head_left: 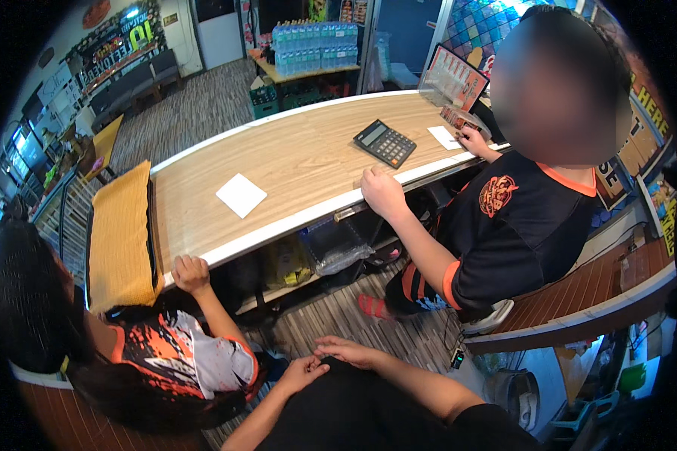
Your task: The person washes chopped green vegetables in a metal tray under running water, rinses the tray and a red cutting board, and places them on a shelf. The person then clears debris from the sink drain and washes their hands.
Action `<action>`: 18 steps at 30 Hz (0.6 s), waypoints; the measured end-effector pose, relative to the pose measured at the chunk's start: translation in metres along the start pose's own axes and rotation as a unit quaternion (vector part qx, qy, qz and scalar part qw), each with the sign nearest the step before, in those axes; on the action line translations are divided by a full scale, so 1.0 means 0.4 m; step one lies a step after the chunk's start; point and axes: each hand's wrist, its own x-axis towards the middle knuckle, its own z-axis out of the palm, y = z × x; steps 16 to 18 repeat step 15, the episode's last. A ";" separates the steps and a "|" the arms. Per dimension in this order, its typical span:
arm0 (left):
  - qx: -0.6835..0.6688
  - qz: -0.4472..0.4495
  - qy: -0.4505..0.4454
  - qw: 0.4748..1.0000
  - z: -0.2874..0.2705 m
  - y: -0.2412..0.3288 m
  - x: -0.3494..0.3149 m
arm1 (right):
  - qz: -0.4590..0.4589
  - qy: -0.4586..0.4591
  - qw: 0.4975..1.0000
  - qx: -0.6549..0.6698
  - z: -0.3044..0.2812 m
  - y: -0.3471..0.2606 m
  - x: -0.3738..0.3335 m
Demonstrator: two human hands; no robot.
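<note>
Smooth wood-grain counter (301, 154) with a glossy white edge; matt white paper square (241, 195); dark plastic calculator (384, 142); woven straw-coloured mat (119, 237), rough; ribbed wood-look floor (338, 319); clear crinkled plastic bag (338, 255) under the counter; matt black cloth beneath the bare left hand (302, 371) and right hand (346, 351).

Left hand (302, 373) rests palm-down on the lap, clad in black trousers (353, 413), fingers loosely curled. Right hand (346, 350) lies just beside it, fingers extended, fingertips near the left hand. Neither holds anything.
</note>
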 end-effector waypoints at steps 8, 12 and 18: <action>0.099 0.062 0.070 0.991 0.023 0.051 0.021 | -0.171 0.192 0.876 -0.408 0.003 -0.099 -0.175; -0.020 0.073 0.195 0.978 0.057 0.153 0.012 | -0.191 0.001 0.973 0.127 0.028 -0.206 -0.325; 0.074 0.139 0.268 0.951 0.084 0.293 -0.015 | -0.223 -0.028 0.947 0.230 0.082 -0.289 -0.418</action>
